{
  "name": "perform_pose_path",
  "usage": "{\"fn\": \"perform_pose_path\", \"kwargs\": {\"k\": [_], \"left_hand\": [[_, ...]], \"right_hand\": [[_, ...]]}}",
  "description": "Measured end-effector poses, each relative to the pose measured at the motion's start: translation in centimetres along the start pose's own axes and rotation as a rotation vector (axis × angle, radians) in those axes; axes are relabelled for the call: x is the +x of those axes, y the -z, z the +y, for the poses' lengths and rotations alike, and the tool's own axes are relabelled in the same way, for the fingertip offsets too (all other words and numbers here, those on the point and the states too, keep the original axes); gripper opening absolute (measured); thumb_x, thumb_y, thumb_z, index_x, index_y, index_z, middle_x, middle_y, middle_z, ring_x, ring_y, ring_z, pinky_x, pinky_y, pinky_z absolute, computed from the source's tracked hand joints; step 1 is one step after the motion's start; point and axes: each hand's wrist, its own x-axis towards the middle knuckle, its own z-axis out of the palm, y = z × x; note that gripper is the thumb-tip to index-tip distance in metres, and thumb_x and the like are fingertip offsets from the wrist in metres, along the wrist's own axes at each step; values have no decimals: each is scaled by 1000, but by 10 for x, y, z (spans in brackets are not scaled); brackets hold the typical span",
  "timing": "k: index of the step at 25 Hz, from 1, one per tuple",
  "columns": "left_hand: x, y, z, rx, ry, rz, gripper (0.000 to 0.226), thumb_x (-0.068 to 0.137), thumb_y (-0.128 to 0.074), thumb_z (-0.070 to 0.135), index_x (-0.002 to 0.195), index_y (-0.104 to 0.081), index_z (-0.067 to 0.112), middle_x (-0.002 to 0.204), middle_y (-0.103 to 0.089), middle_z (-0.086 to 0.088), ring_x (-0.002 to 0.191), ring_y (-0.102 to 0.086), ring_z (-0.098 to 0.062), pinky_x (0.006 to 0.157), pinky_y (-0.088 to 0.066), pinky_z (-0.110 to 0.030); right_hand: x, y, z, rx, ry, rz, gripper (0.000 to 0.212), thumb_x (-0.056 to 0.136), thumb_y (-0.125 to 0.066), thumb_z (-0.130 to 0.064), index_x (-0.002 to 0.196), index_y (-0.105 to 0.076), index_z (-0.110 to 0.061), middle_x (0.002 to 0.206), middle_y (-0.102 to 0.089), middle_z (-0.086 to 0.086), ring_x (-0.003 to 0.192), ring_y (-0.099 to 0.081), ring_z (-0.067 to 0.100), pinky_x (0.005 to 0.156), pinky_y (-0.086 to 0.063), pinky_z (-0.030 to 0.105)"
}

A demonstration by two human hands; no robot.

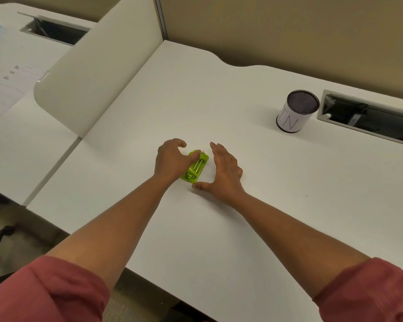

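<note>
Rolled red sleeves (44, 291) are framing the bottom corners. Mid-frame on the smooth white desk (219, 228), a flat, rectangular block (196, 167) of translucent lime-green plastic is lying, its long axis running lower left to upper right. The left hand (170, 160) is gripping it, thumb across its top; the right hand (225, 171) is resting uncurled just beside it. Farther right, a cylindrical mesh-topped cup (293, 112) is standing upright.

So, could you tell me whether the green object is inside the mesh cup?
No, the green object lies on the desk, held by the left hand, well apart from the mesh cup.
</note>
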Motion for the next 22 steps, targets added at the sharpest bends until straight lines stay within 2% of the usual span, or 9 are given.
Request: {"fn": "perform_pose_path", "kwargs": {"k": [2, 3, 5, 7, 9, 12, 16, 19, 22], "left_hand": [[-10, -11, 11, 48, -191, 115, 45, 80, -80, 46, 112, -70, 16, 123, -67, 1, 114, -58, -19, 88, -45, -26], [-17, -20, 20, 61, -291, 113, 40, 82, -78, 42, 112, -71, 16, 126, -67, 0, 116, -57, -20, 89, -43, -25], [-32, -45, 37, 71, -453, 28, 34, 88, -76, 32, 116, -72, 14, 131, -66, -3, 121, -56, -24, 95, -47, -30], [-46, -74, 53, 68, -546, -64, 33, 90, -75, 24, 120, -73, 12, 134, -65, -7, 126, -56, -27, 101, -50, -41], [-60, -105, 68, 100, -600, -132, 33, 90, -74, 23, 121, -73, 12, 136, -65, -7, 129, -57, -28, 103, -49, -46], [-72, -143, 82, 190, -668, -186, 35, 88, -73, 25, 121, -73, 12, 136, -67, -9, 135, -55, -32, 106, -47, -50], [-84, -171, 77, 314, -693, -200, 42, 92, -61, 34, 129, -68, 14, 147, -59, -10, 145, -44, -33, 115, -37, -51], [-88, -179, 70, 374, -705, -159, 53, 96, -44, 42, 138, -61, 14, 153, -52, -9, 148, -40, -31, 117, -31, -48], [-85, -181, 69, 404, -689, -156, 60, 96, -41, 47, 145, -54, 16, 159, -46, -8, 151, -34, -29, 121, -24, -45]], "right_hand": [[-12, 17, 9, -2, 24, 21, 119, 69, -82, -61, 160, -9, -37, 169, -15, -5, 151, -14, 20, 112, -22, 47], [-20, 28, 16, -21, 33, 35, 113, 71, -81, -60, 159, -14, -35, 167, -20, -6, 150, -16, 19, 112, -22, 45], [-35, 53, 33, -95, 27, 55, 96, 77, -78, -57, 156, -29, -33, 161, -33, -6, 147, -23, 20, 112, -23, 44], [-52, 79, 57, -194, 1, 63, 74, 83, -74, -53, 147, -45, -31, 150, -48, -6, 140, -35, 21, 109, -26, 43], [-75, 103, 87, -216, -53, 65, 56, 86, -72, -48, 137, -57, -31, 136, -60, -7, 129, -48, 21, 104, -30, 42], [-109, 134, 131, -162, -145, 60, 35, 90, -70, -37, 124, -66, -28, 119, -66, -6, 113, -58, 19, 98, -37, 40], [-142, 162, 170, -51, -234, 37, 25, 92, -64, -19, 116, -72, -20, 105, -67, -3, 94, -61, 16, 90, -52, 40], [-157, 167, 182, 4, -231, -13, 24, 91, -63, -15, 112, -74, -19, 102, -68, -3, 94, -63, 17, 89, -53, 39], [-163, 165, 181, 21, -181, -96, 23, 90, -67, -18, 112, -73, -20, 106, -70, -1, 100, -64, 20, 91, -52, 41]]}}
